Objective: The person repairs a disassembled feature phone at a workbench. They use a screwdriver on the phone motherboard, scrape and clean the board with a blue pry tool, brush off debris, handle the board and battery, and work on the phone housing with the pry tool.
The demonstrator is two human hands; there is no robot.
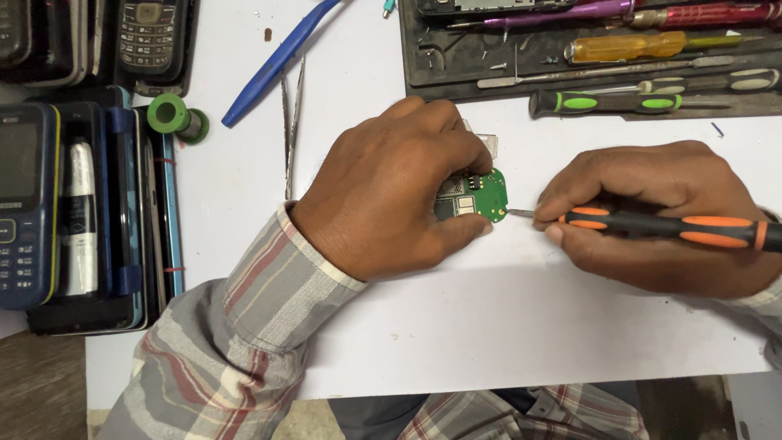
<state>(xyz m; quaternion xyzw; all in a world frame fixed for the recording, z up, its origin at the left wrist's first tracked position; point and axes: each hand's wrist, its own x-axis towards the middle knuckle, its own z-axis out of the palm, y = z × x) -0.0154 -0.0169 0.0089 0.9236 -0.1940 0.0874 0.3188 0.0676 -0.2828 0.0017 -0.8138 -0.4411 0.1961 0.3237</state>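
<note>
My left hand [391,187] rests on the white work surface [505,326] and pins down a small green circuit board [491,194], most of which is hidden under my fingers. My right hand [660,216] grips a black screwdriver with orange bands [668,228], held almost level. Its metal tip [521,213] touches the right edge of the green board. A clear plastic piece [489,143] shows just beyond my left knuckles.
A dark tool tray [456,65] at the top right holds several screwdrivers, one with green grips [607,103]. Tweezers [290,122], a blue pry tool [277,61] and a green solder spool [173,116] lie top left. Stacked keypad phones [32,204] fill the left edge.
</note>
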